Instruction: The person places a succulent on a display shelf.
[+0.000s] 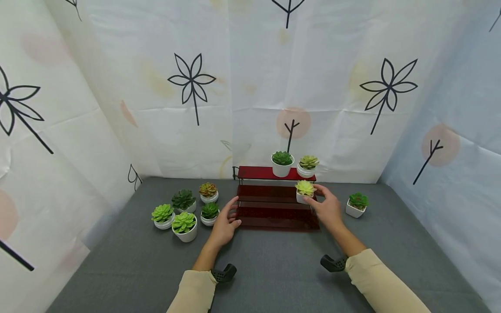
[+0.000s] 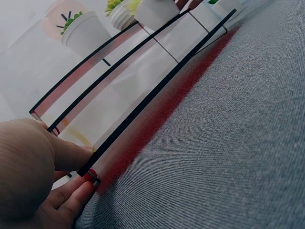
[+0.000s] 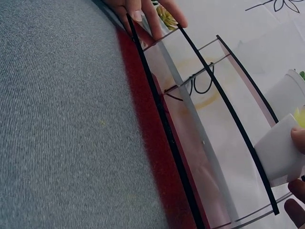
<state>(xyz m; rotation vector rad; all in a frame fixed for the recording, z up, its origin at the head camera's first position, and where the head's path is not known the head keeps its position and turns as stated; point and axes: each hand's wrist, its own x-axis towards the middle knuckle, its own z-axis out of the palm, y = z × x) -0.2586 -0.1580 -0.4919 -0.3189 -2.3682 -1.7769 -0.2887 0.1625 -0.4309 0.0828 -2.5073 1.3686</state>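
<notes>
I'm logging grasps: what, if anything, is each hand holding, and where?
Right hand: white pot with yellowish succulent, by its right side. Left hand: dark red tiered rack, by its left end.

1. Place: curtained booth (image 1: 156, 143); type of wider room not determinable.
2. Hangings (image 1: 258, 78), pale, creased, printed with line-drawn leaf motifs, enclosing three sides.
3. Desk (image 1: 274, 269), grey, textile-surfaced, spanning between side hangings.

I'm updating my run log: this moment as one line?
right hand: holds potted yellow-green succulent; left hand: touches rack at left end; top tier: two potted succulents
</notes>
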